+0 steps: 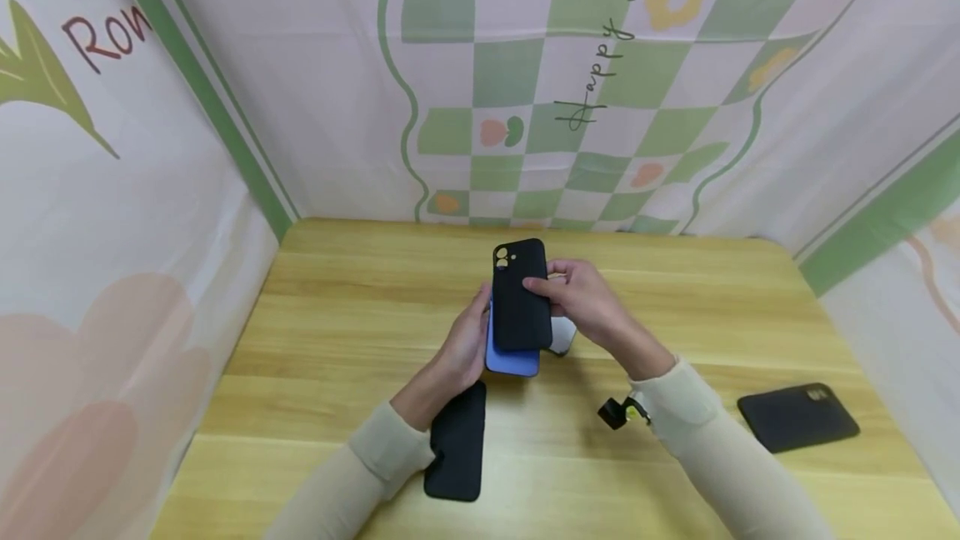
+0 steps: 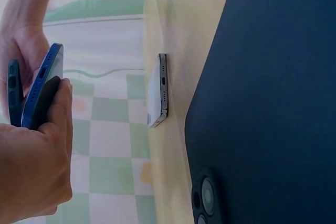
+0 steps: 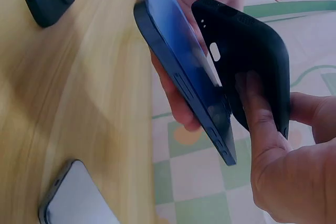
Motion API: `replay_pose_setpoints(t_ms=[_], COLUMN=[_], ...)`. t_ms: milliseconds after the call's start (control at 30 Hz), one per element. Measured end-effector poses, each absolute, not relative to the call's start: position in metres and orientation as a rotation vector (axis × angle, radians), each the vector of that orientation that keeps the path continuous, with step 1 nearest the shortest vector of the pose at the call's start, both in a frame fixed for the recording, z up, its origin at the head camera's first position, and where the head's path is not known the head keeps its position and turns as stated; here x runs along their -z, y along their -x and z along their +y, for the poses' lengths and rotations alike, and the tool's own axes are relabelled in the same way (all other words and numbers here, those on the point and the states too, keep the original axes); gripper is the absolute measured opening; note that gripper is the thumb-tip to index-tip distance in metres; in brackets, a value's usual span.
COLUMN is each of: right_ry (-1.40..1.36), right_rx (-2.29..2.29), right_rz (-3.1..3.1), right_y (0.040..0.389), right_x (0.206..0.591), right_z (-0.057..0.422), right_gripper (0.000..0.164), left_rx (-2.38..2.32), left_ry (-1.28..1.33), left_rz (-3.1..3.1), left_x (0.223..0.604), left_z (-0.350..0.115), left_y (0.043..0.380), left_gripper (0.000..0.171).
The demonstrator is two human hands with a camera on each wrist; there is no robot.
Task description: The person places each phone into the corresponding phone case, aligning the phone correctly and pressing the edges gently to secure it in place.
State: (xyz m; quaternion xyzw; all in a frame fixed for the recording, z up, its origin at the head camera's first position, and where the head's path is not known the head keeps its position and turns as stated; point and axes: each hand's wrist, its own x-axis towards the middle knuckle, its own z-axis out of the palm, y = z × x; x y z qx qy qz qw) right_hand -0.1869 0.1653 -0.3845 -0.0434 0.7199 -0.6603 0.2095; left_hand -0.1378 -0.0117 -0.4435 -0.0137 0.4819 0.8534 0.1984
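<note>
My left hand [image 1: 465,348] grips a blue phone [image 1: 512,362] by its side edges, above the table. My right hand [image 1: 588,300] pinches a thin black phone case [image 1: 521,307] between thumb and fingers. In the head view the case lies over most of the phone, its camera cutout at upper left. The right wrist view shows the case [image 3: 262,51] tilted beside the phone [image 3: 178,61], with fingers of the right hand [image 3: 294,177] inside it. Their lower ends stand apart in the left wrist view, the phone [image 2: 39,90] next to the case [image 2: 14,90].
A silver-white phone [image 1: 562,334] lies on the wooden table [image 1: 360,307] beyond the hands. Under my left wrist lies a dark cased phone [image 1: 457,448], its lenses visible in the wrist views. Another black case [image 1: 798,417] lies at the right. Printed curtains surround the table.
</note>
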Motion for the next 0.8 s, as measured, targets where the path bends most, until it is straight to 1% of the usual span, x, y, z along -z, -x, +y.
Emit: replay_pose_setpoints(t_ms=[200, 433, 633, 800], right_ry=[0.103, 0.073, 0.064, 0.061], right_rx=[1.846, 1.844, 1.849, 1.832], right_rz=[1.988, 1.980, 1.974, 1.973], right_y=[0.183, 0.178, 0.176, 0.173], right_x=[0.387, 0.391, 0.396, 0.398], right_z=[0.161, 0.158, 0.157, 0.157], right_gripper=[0.024, 0.024, 0.024, 0.025], left_rx=[-2.402, -2.414, -2.418, -2.412], left_ry=[0.028, 0.052, 0.098, 0.105], left_rz=[1.331, 1.322, 1.323, 1.337], left_x=[0.443, 0.443, 0.444, 0.445], left_z=[-0.009, -0.008, -0.008, -0.009], left_y=[0.137, 0.137, 0.137, 0.137], left_gripper=[0.062, 0.057, 0.060, 0.057])
